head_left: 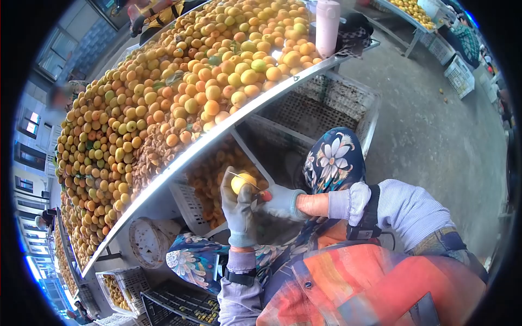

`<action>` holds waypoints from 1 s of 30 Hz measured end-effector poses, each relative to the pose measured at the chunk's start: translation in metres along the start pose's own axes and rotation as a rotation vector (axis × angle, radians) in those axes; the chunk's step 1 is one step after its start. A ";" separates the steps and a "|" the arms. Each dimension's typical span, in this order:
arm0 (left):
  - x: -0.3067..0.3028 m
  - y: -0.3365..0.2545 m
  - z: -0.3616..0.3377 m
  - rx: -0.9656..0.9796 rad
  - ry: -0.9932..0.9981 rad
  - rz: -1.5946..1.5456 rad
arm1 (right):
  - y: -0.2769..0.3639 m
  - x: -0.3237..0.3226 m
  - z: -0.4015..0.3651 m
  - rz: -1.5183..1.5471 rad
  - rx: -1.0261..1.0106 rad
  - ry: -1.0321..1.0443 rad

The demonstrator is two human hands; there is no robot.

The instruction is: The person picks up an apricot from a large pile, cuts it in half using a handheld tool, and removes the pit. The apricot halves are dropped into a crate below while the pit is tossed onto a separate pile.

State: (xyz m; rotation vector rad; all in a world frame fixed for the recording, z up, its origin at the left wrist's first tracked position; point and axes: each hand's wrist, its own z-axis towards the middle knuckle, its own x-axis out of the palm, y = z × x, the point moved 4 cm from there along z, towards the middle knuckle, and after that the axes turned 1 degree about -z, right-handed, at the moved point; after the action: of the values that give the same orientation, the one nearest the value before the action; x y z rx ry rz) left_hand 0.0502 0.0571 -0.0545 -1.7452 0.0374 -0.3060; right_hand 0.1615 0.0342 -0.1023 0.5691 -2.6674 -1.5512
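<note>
My left hand (238,209), in a grey glove, is closed around a yellow-orange fruit (243,183) at the middle of the view. From the right, my right hand (280,201), also gloved, is closed on a small knife with a red handle (265,196). Its thin blade lies against the fruit. Below both hands sits a crate (187,205) holding many orange fruit pieces (209,176). A metal-edged table (179,161) heaped with whole fruits (190,81) rises just beyond my hands.
A pink bottle (327,30) stands at the table's far right corner. Beneath the table are an empty-looking crate (331,103) and a white bucket (149,242). More crates (122,290) stand lower left. People and another fruit table (399,16) are farther back.
</note>
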 end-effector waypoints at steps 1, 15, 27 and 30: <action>0.002 -0.003 -0.002 -0.027 0.010 -0.002 | 0.000 0.000 0.000 0.008 -0.015 0.004; 0.009 0.004 0.006 -0.085 -0.089 -0.095 | -0.022 0.015 0.026 -0.210 -0.178 -0.116; -0.026 0.010 0.014 -0.024 0.057 0.081 | 0.021 0.016 -0.021 0.544 0.321 0.550; -0.031 0.018 0.013 -0.153 0.031 -0.095 | 0.028 0.018 -0.018 0.519 0.248 0.571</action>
State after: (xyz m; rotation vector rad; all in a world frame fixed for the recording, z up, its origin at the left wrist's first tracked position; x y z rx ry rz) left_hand 0.0256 0.0719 -0.0793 -1.8973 0.0000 -0.4081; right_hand 0.1397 0.0263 -0.0728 0.2336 -2.3051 -0.7829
